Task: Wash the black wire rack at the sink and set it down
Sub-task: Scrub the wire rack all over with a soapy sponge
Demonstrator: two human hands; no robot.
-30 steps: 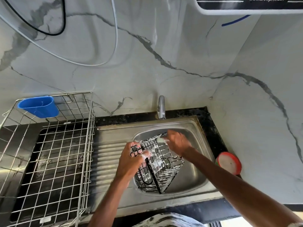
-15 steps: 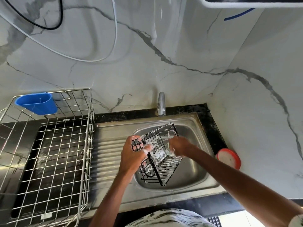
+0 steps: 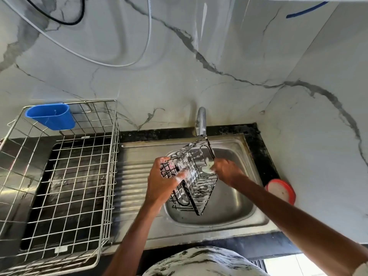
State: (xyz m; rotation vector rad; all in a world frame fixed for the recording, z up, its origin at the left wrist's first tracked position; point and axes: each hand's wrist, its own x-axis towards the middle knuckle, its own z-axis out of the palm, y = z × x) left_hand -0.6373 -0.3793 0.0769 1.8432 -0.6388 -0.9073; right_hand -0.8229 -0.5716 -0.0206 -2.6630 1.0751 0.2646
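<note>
The black wire rack [image 3: 196, 188] is tilted on edge over the steel sink [image 3: 235, 214], covered in white suds, its top end just under the tap [image 3: 200, 122]. My left hand [image 3: 165, 180] grips the rack's left side, soapy fingers curled through the wires. My right hand [image 3: 225, 169] holds a pale scrubber [image 3: 207, 168] against the rack's right side.
A steel wire dish basket [image 3: 59, 186] stands on the counter to the left, with a blue plastic cup [image 3: 50, 116] hung on its back rim. A ribbed drainboard [image 3: 135, 172] lies between basket and sink. A red-rimmed round dish [image 3: 281, 191] sits at the right by the wall.
The rack has been lifted and tipped more upright, its top end now near the tap. My right hand has slid along its right side with the scrubber.
</note>
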